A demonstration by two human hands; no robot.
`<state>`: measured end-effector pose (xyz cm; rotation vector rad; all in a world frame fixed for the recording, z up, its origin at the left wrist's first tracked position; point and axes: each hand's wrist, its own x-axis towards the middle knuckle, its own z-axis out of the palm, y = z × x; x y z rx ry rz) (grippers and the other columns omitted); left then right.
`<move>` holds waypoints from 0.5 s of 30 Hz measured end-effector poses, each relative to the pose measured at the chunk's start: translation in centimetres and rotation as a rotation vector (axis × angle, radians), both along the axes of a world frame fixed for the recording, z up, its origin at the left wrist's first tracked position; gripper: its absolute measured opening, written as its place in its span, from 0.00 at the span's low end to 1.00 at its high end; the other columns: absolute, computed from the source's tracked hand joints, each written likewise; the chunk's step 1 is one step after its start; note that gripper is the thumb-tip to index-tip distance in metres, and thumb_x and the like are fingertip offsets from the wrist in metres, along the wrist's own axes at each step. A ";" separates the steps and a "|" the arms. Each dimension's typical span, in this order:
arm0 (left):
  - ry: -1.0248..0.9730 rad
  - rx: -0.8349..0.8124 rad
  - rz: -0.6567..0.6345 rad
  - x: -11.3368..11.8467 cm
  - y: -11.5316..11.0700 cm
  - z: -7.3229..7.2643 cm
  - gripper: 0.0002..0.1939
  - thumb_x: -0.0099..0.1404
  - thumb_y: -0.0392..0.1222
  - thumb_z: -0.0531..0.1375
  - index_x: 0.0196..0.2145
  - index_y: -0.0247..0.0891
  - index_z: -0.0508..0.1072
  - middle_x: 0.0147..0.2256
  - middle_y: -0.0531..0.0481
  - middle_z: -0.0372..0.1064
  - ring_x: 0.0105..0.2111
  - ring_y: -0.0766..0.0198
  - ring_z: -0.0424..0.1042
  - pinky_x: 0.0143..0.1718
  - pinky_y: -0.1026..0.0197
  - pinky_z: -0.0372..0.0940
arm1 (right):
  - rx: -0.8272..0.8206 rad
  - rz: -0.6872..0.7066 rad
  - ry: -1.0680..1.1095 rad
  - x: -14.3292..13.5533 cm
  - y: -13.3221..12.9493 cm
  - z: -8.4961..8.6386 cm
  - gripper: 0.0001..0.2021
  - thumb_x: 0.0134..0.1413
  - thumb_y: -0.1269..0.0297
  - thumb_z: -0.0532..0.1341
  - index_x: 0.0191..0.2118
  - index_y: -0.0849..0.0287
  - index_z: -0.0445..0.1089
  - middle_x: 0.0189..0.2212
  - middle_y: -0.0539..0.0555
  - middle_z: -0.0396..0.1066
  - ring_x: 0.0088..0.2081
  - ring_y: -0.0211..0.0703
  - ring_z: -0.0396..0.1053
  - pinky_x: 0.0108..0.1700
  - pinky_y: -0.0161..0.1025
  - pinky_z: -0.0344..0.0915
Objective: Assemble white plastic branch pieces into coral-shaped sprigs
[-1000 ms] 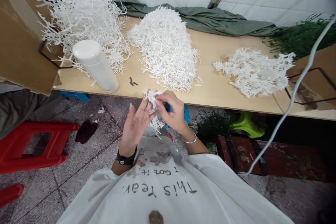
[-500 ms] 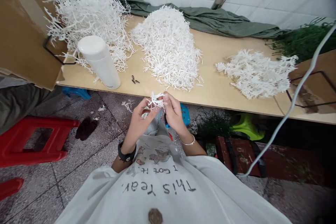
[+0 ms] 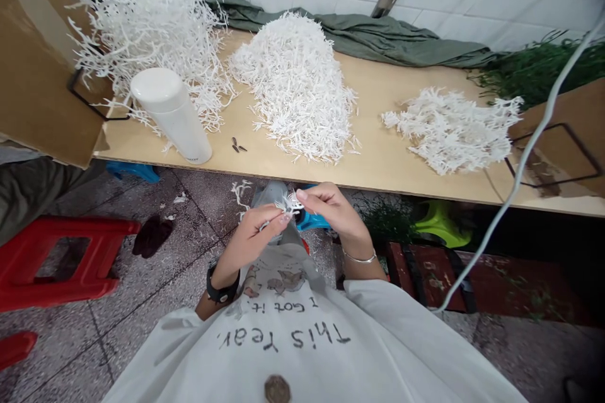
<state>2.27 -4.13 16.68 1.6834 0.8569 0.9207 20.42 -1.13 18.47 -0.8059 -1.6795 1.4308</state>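
Observation:
Just in front of the table edge, my left hand [image 3: 255,233] pinches a small bunch of white branching sprigs [image 3: 289,203], thin and twig-like. My right hand [image 3: 333,208] has its thumb and fingers closed on the other end of that bunch. The fingertips partly hide it. A longer white strand [image 3: 241,192] shows beyond my left hand; whether it is held I cannot tell. Past my hands, a heap of short white pieces [image 3: 297,88] lies on the table [image 3: 368,170].
Long white sprigs [image 3: 155,31] are piled at the left behind a white bottle [image 3: 172,116]. Three dark seeds [image 3: 235,145] lie nearby. Another white sprig pile [image 3: 454,129] sits right, by a hanging pale cable [image 3: 524,164]. Cardboard boxes [image 3: 42,63] flank the table; a red stool [image 3: 66,258] stands left.
Both hands have come lower, away from the table edge, and my right hand has swung outward to the right. The sprig bunch is now stretched between the fingertips. The view has shifted slightly.

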 end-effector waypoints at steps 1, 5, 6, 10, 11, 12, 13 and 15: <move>-0.023 -0.037 -0.049 0.0 -0.2 0.0 0.21 0.69 0.47 0.50 0.21 0.36 0.53 0.22 0.53 0.48 0.25 0.68 0.51 0.28 0.62 0.48 | -0.025 0.034 0.016 0.5 0.0 0.1 0.26 0.60 0.56 0.55 0.16 0.61 0.46 0.15 0.45 0.39 0.19 0.28 0.38 0.22 0.35 0.36; -0.169 -0.142 -0.155 0.6 -1.1 0.4 0.20 0.68 0.47 0.51 0.21 0.35 0.54 0.22 0.53 0.48 0.25 0.68 0.49 0.28 0.61 0.46 | -0.054 0.144 0.103 1.9 -0.3 1.0 0.27 0.59 0.58 0.57 0.14 0.62 0.45 0.14 0.44 0.39 0.17 0.27 0.38 0.20 0.34 0.36; -0.201 -0.154 -0.170 0.8 -1.2 0.6 0.20 0.68 0.47 0.51 0.21 0.35 0.55 0.22 0.53 0.48 0.24 0.68 0.49 0.28 0.61 0.46 | -0.051 0.156 0.136 2.1 -0.3 1.3 0.27 0.59 0.58 0.57 0.14 0.62 0.46 0.13 0.45 0.40 0.17 0.26 0.38 0.20 0.34 0.36; -0.293 -0.180 -0.228 1.6 -1.3 1.9 0.19 0.68 0.45 0.51 0.21 0.35 0.57 0.22 0.53 0.48 0.23 0.69 0.49 0.27 0.61 0.45 | -0.063 0.177 0.330 2.0 -0.4 2.7 0.27 0.59 0.59 0.57 0.14 0.62 0.45 0.12 0.44 0.40 0.15 0.26 0.38 0.18 0.33 0.36; -0.307 -0.181 -0.238 1.7 -1.2 2.2 0.19 0.68 0.45 0.51 0.22 0.35 0.57 0.22 0.53 0.48 0.23 0.69 0.49 0.26 0.61 0.45 | -0.060 0.179 0.388 1.7 -0.3 2.9 0.27 0.59 0.60 0.57 0.14 0.61 0.44 0.11 0.44 0.39 0.15 0.26 0.38 0.18 0.33 0.36; -0.318 -0.183 -0.245 1.9 -1.1 2.4 0.19 0.68 0.46 0.51 0.22 0.35 0.58 0.22 0.53 0.49 0.23 0.69 0.49 0.26 0.61 0.45 | -0.055 0.182 0.440 1.3 -0.3 3.1 0.27 0.58 0.60 0.57 0.14 0.61 0.44 0.11 0.44 0.38 0.14 0.26 0.37 0.17 0.32 0.35; -0.327 -0.188 -0.247 2.0 -1.0 2.6 0.19 0.68 0.46 0.51 0.22 0.35 0.58 0.22 0.53 0.49 0.23 0.69 0.49 0.26 0.60 0.45 | -0.047 0.181 0.489 0.9 -0.2 3.2 0.27 0.58 0.60 0.57 0.14 0.61 0.44 0.10 0.43 0.37 0.13 0.26 0.37 0.16 0.32 0.35; -0.344 -0.210 -0.229 2.1 -0.8 2.8 0.19 0.68 0.48 0.51 0.22 0.35 0.58 0.22 0.53 0.49 0.23 0.69 0.48 0.26 0.60 0.44 | -0.042 0.165 0.536 0.1 0.1 3.3 0.28 0.57 0.60 0.58 0.13 0.59 0.44 0.09 0.43 0.36 0.12 0.26 0.36 0.14 0.32 0.34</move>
